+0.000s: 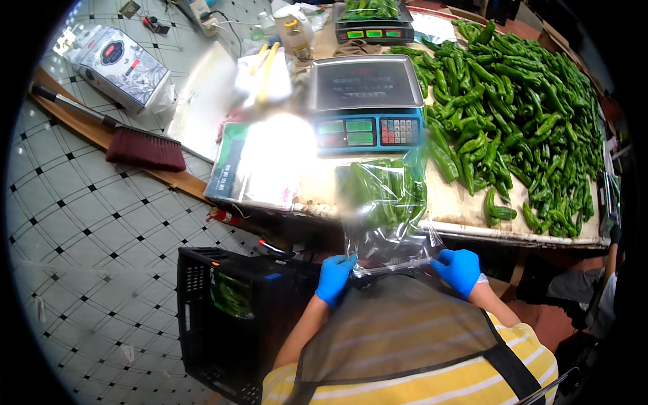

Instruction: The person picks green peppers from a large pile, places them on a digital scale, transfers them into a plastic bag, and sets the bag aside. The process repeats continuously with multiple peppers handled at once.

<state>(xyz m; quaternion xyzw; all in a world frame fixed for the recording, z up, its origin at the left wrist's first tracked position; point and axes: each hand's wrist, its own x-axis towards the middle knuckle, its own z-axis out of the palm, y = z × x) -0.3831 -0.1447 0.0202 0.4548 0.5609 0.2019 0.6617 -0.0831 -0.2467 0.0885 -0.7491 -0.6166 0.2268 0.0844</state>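
Observation:
A clear plastic bag (388,196) of long green peppers lies at the table's front edge, its mouth drawn toward me. My left hand (335,278), in a blue glove, pinches the left corner of the bag's mouth. At the opposite corner my right hand (459,271), gloved alike, grips the bag's edge between thumb and fingers. The film is stretched flat between both hands, just in front of my apron. Right behind the bag stands a blue scale (368,131) with a bare steel pan.
A big heap of green peppers (506,101) covers the table's right side. A second scale (372,30) holds peppers at the back. Left of the bag lies a glaring white stack (270,162). A black crate (229,331) stands below left; a brush (145,148) lies beyond it.

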